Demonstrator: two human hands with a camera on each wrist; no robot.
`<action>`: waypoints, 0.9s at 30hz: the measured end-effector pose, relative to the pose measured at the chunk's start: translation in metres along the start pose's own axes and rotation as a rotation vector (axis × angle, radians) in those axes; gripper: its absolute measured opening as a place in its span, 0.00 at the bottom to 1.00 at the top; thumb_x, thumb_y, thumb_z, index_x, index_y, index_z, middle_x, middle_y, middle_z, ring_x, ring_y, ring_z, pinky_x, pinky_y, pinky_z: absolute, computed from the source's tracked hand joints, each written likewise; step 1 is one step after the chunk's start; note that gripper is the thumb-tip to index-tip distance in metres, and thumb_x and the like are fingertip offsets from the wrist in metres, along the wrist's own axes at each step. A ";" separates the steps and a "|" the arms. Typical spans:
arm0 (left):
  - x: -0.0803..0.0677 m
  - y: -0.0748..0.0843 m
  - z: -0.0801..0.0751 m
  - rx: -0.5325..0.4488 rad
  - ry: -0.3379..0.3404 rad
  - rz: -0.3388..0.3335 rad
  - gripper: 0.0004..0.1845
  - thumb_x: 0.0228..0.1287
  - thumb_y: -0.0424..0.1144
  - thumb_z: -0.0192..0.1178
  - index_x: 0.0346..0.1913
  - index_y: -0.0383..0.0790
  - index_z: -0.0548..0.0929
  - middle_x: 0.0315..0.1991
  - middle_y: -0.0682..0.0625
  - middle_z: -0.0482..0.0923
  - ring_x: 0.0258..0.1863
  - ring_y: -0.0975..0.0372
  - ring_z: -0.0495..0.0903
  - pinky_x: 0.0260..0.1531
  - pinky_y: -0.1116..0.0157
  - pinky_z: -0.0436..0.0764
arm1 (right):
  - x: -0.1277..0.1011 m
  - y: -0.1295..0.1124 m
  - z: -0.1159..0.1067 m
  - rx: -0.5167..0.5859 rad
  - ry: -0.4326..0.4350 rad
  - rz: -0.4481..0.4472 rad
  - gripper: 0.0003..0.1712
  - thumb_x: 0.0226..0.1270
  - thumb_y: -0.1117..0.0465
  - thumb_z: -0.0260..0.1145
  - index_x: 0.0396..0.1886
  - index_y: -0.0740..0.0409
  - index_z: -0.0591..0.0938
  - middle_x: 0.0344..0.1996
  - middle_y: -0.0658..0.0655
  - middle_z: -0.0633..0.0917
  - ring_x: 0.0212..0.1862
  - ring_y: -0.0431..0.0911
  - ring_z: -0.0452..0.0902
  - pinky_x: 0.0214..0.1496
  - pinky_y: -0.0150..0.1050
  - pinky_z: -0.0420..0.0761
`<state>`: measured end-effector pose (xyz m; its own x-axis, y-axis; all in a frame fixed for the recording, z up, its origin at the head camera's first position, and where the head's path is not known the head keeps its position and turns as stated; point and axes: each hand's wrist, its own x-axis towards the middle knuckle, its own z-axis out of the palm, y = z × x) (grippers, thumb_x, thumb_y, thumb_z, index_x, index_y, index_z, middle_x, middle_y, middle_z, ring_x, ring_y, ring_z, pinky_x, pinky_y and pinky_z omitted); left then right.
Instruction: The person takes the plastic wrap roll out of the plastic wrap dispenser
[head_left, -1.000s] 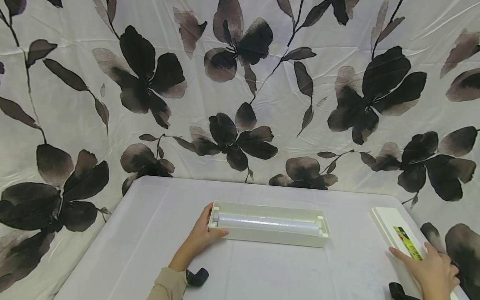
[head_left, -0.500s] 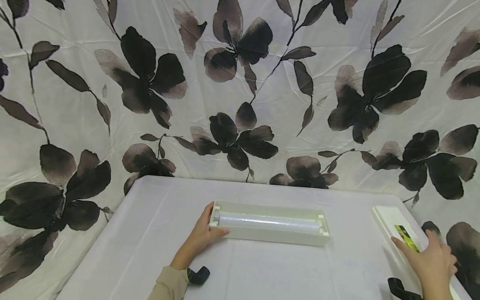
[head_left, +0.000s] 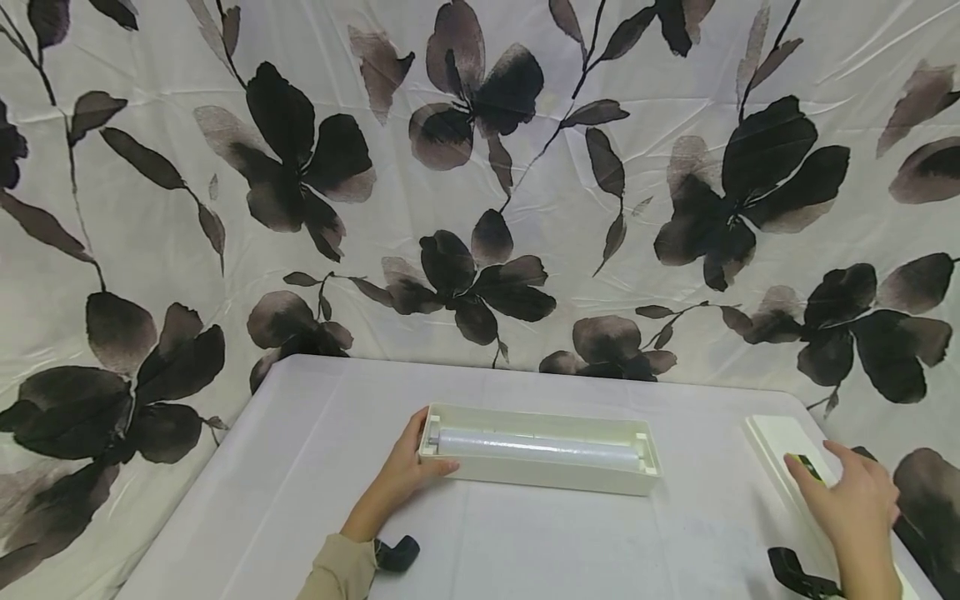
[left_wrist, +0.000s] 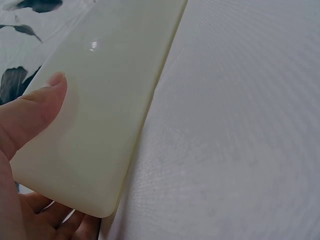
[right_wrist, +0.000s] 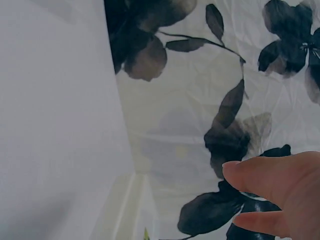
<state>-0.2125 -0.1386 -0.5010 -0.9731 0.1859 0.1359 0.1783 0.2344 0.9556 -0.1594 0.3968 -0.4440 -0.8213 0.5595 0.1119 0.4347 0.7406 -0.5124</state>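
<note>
My left hand (head_left: 405, 471) grips the left end of a long off-white box (head_left: 555, 481), the thumb on its front wall. In the left wrist view the thumb presses the smooth wall of the box (left_wrist: 105, 115) and the fingers go under its end. Inside the open-topped box lies a shiny roll of clear plastic film (head_left: 540, 446). At the right, my right hand (head_left: 851, 500) hovers over a long white lid (head_left: 772, 433), thumb and fingers spread apart. It partly hides the lid's yellow-green label (head_left: 810, 468). The right wrist view shows only a corner of the lid (right_wrist: 125, 210).
A white cloth covers the table (head_left: 570, 542). Behind it hangs a white curtain (head_left: 562, 208) with dark printed flowers. The lid lies along the table's right edge. Black wrist mounts (head_left: 397, 554) stick out beside both wrists.
My right hand has moved up and slightly left, from the near part of the lid to over its label, covering more of it. The left hand and box stay in place.
</note>
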 end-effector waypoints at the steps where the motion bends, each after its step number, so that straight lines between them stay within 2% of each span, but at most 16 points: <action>1: 0.002 -0.005 0.000 -0.001 0.000 0.002 0.51 0.50 0.32 0.75 0.74 0.30 0.55 0.69 0.35 0.64 0.67 0.42 0.65 0.67 0.39 0.56 | 0.001 -0.001 -0.001 -0.009 -0.001 -0.018 0.42 0.66 0.47 0.61 0.68 0.73 0.63 0.64 0.83 0.60 0.68 0.77 0.49 0.66 0.73 0.47; 7: 0.012 -0.044 0.001 0.010 0.003 0.022 0.52 0.49 0.38 0.77 0.75 0.39 0.57 0.69 0.41 0.66 0.66 0.47 0.67 0.67 0.41 0.58 | 0.000 -0.011 -0.004 -0.017 0.006 -0.106 0.38 0.67 0.48 0.60 0.64 0.75 0.66 0.62 0.83 0.62 0.66 0.76 0.53 0.65 0.73 0.50; 16: 0.012 -0.043 0.003 0.010 0.014 0.028 0.52 0.48 0.39 0.77 0.75 0.39 0.57 0.69 0.41 0.66 0.67 0.46 0.66 0.66 0.39 0.58 | -0.002 -0.040 -0.002 0.053 0.001 -0.185 0.34 0.70 0.51 0.61 0.64 0.73 0.69 0.64 0.81 0.62 0.67 0.77 0.51 0.64 0.75 0.48; 23: 0.011 -0.043 0.001 0.017 0.015 0.012 0.52 0.49 0.39 0.77 0.75 0.38 0.57 0.69 0.41 0.66 0.66 0.47 0.67 0.66 0.40 0.59 | -0.006 -0.054 0.005 0.134 0.069 -0.371 0.29 0.68 0.56 0.64 0.58 0.75 0.73 0.59 0.80 0.68 0.63 0.76 0.57 0.62 0.73 0.53; 27: 0.013 -0.042 0.001 0.026 0.017 0.018 0.53 0.49 0.40 0.77 0.75 0.38 0.57 0.69 0.40 0.66 0.67 0.46 0.66 0.66 0.39 0.58 | -0.007 -0.063 0.007 0.190 0.091 -0.437 0.27 0.68 0.58 0.64 0.57 0.76 0.74 0.58 0.78 0.70 0.62 0.75 0.58 0.62 0.71 0.54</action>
<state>-0.2321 -0.1457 -0.5400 -0.9720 0.1739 0.1582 0.1998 0.2562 0.9458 -0.1840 0.3435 -0.4186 -0.8728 0.2475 0.4208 -0.0259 0.8373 -0.5461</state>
